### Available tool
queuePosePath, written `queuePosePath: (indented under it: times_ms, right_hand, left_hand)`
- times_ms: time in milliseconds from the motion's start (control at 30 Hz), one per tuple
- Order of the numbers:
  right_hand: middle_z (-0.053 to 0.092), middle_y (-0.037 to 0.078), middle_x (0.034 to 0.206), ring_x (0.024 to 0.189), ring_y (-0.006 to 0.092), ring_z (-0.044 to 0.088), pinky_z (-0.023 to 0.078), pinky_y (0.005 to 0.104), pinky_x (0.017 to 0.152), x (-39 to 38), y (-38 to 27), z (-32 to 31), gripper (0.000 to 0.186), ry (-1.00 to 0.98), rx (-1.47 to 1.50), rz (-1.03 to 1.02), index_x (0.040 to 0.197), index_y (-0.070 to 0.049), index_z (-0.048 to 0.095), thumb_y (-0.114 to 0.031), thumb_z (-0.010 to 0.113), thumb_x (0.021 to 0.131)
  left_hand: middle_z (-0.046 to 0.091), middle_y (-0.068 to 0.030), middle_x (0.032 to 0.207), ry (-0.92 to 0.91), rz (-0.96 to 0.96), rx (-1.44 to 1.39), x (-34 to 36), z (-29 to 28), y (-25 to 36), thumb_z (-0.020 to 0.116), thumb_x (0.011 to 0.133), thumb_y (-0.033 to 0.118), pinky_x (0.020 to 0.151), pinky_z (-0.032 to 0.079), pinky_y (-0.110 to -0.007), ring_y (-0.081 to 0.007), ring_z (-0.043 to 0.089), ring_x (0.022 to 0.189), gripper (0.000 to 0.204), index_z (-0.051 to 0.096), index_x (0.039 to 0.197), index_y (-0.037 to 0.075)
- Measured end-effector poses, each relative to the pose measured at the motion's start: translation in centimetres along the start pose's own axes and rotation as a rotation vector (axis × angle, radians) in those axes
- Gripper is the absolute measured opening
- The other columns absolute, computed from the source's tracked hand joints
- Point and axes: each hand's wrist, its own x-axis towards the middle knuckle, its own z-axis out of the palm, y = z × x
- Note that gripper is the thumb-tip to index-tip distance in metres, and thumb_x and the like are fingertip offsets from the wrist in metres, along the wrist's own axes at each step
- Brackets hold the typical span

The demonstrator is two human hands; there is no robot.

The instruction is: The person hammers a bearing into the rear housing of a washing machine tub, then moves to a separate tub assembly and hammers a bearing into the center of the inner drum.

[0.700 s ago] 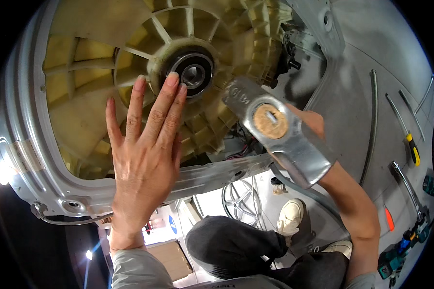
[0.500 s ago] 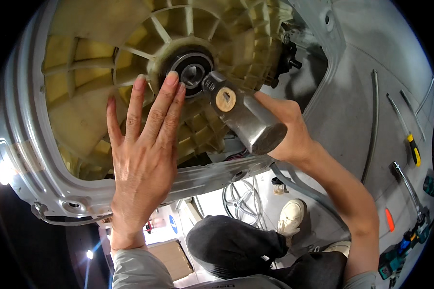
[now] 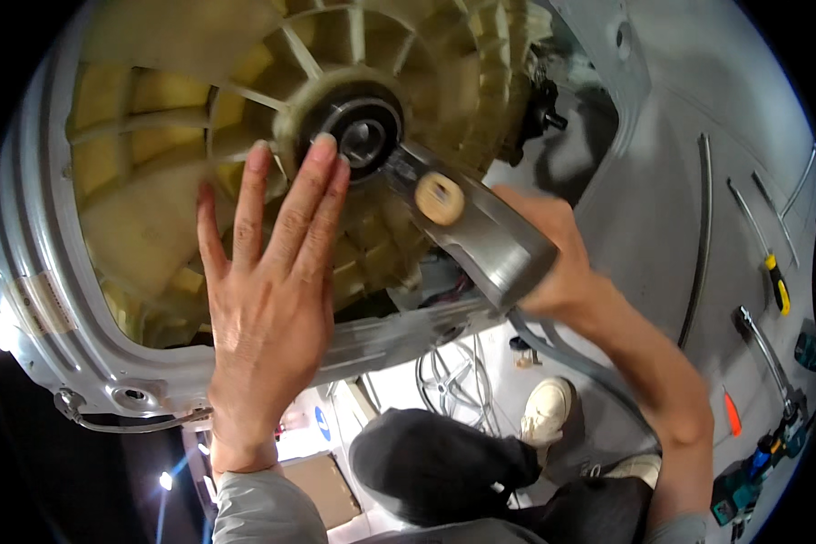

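Observation:
My right hand [image 3: 562, 245] is closed round the handle of a hammer [image 3: 499, 238], whose steel head hides most of the fingers. The narrow end of the head points at the rim of a round black-and-metal bearing [image 3: 364, 140], though I cannot tell whether it touches. That bearing sits in the hub of a large yellowish ribbed plastic tub [image 3: 154, 195]. Flat against the tub lies my left hand [image 3: 272, 272], fingers stretched out and tips just left of the bearing.
A grey metal cabinet frame [image 3: 408, 340] surrounds the tub. On the floor to the right are a grey hose [image 3: 703, 227], a yellow-and-black screwdriver [image 3: 778, 283], a ratchet wrench [image 3: 766, 349], a red-handled tool [image 3: 733, 415] and a teal power tool [image 3: 734, 494]. A metal pulley wheel [image 3: 444, 385] lies below the frame.
The hammer head has shifted slightly right and down, and its handle end looks blurred by motion. My left hand stays nearly in place.

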Motion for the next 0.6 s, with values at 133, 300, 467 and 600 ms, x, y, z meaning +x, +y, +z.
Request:
queuePosePath:
  times_ms: [133,300,467,600]
  right_hand:
    - [0.058,0.011,0.07,0.056,0.0242,0.059,0.047,0.0322,0.055,-1.5,-1.0,-1.3,0.032,0.041,0.003,-0.036,0.086,-0.003,0.06,-0.024,0.081,0.074]
    - [0.057,0.008,0.07,0.054,0.0203,0.059,0.046,0.0288,0.052,-1.1,-2.2,-2.8,0.026,0.047,-0.061,-0.114,0.085,-0.001,0.061,-0.014,0.08,0.072]
    - [0.056,0.012,0.068,0.054,0.0246,0.057,0.045,0.0316,0.05,-0.1,-2.7,-1.3,0.022,0.066,0.022,-0.165,0.087,0.0,0.061,-0.012,0.076,0.076]
    - [0.052,0.012,0.062,0.053,0.0271,0.056,0.044,0.0332,0.049,0.1,-3.1,-0.6,0.022,0.036,0.024,-0.049,0.081,-0.001,0.057,-0.014,0.074,0.077]
  left_hand:
    - [0.03,0.0047,0.158,0.016,-0.009,-0.001,-0.1,0.2,0.2,0.056,0.088,0.006,0.121,0.009,-0.051,-0.0258,0.019,0.148,0.066,0.038,0.15,0.02]
    - [0.038,-0.0073,0.154,0.145,0.052,-0.168,-2.1,0.0,-0.1,0.063,0.085,0.012,0.119,0.016,-0.053,-0.0337,0.027,0.145,0.061,0.047,0.144,0.012]
    - [0.068,-0.0128,0.111,0.421,0.305,-0.73,-9.0,3.6,4.3,0.076,0.071,0.005,0.084,0.051,-0.039,-0.0273,0.063,0.102,0.028,0.069,0.098,0.002]
    - [0.067,-0.0131,0.112,0.165,0.308,-1.226,-13.4,4.3,6.7,0.074,0.074,0.011,0.08,0.052,-0.036,-0.0245,0.066,0.094,0.033,0.068,0.106,0.004]
